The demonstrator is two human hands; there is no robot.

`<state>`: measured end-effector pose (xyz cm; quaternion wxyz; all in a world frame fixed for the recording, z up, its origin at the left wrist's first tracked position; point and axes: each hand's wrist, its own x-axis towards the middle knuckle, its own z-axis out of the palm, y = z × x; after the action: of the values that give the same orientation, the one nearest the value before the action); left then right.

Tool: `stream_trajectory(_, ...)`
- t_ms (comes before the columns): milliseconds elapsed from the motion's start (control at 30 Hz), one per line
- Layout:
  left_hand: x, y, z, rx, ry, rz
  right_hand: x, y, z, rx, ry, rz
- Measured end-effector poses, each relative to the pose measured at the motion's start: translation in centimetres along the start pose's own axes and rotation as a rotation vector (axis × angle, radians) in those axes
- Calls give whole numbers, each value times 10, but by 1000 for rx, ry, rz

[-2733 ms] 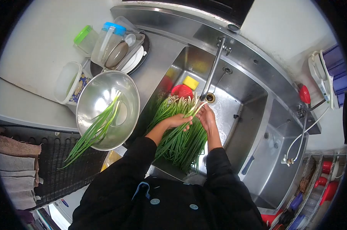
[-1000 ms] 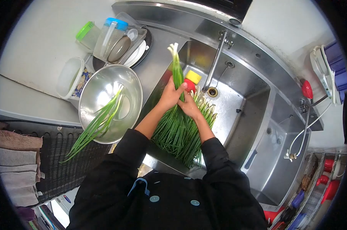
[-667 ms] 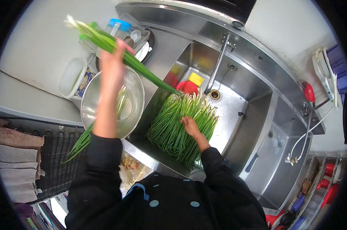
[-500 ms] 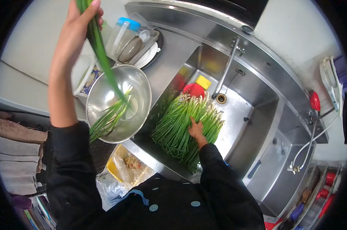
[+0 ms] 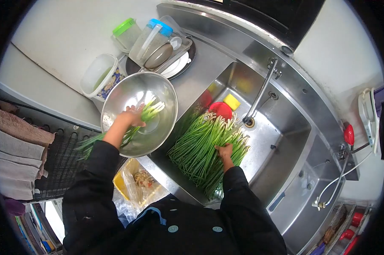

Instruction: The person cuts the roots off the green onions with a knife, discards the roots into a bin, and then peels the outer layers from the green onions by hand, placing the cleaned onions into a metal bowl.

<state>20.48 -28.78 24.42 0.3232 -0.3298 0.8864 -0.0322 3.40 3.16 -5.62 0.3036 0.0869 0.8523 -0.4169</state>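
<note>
The left hand [image 5: 130, 118] has lowered green onions [image 5: 151, 111] into the steel bowl [image 5: 165, 131], fingers part-open, grip unclear, while the half-curled right hand [image 5: 226, 151] touches the sink pile [image 5: 198, 146], its hold unclear.

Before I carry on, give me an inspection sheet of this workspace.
Surface: steel counter beside a deep sink.
Job's things: spring onions heaped in the sink, pale ends toward the tap; smaller bunch in the steel bowl, leaves over its rim.
Clutter: red dish and yellow sponge by the pale ends; blue-lidded jug, strainer and white plates behind the bowl.
Hands: left hand at the bunch, right hand on the heap; grip unclear for both.
Cables: no power cable made out; white hose by the second basin.
Surroundings: hanging cloths at left, yellow bin below the bowl.
</note>
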Motion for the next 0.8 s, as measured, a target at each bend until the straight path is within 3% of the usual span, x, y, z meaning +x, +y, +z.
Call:
stream_trajectory(33, -6, 8, -7, 0, 1, -3, -9, -8, 0, 111, 2, -22)
stream_trajectory(100, -28, 33, -32, -191, 347, 81, -13, -8, 9, 224, 1, -36)
stream_trajectory(167, -41, 60, -44, -494, 660, 343, 4, 8, 25, 142, 37, -182)
stream_trajectory(233, -53, 99, -51, -608, 841, 607, 26, 20, 38, 101, -5, -102)
stream_trajectory(300, -60, 142, -43, -732, 694, 748, 30, 20, 36, 58, -48, -20)
stream_trajectory(400, -26, 192, 3, -761, 520, 873, 13, -1, 18, 283, -274, 61)
stream_trajectory(433, -9, 208, 20, -803, 432, 810, 20, 10, 25, 306, -194, -18)
stream_trajectory(533, 57, 262, 77, -824, 378, 681, -52, -31, -12, 402, -217, -143)
stream_trajectory(567, 63, 278, 82, -891, 214, 628, -74, -44, -24, 397, -207, -141)
stream_trajectory(600, 64, 290, 84, -952, 47, 573, -93, -54, -37, 352, -225, -271)
stream_trajectory(633, 63, 297, 81, -1021, -23, 598, -100, -55, -45, 305, -242, -400)
stream_trajectory(667, 65, 310, 81, -1023, -29, 611, -93, -50, -52, 301, -229, -396)
stream_trajectory(733, 67, 336, 76, -1655, -410, 647, -77, -42, -75, 482, 25, -500)
stream_trajectory(767, 68, 338, 63, -1510, -411, 841, -74, -49, -92, 682, 43, -397)
stream_trajectory(800, 64, 338, 55, -1508, -417, 843, -70, -58, -107, 883, 60, -290)
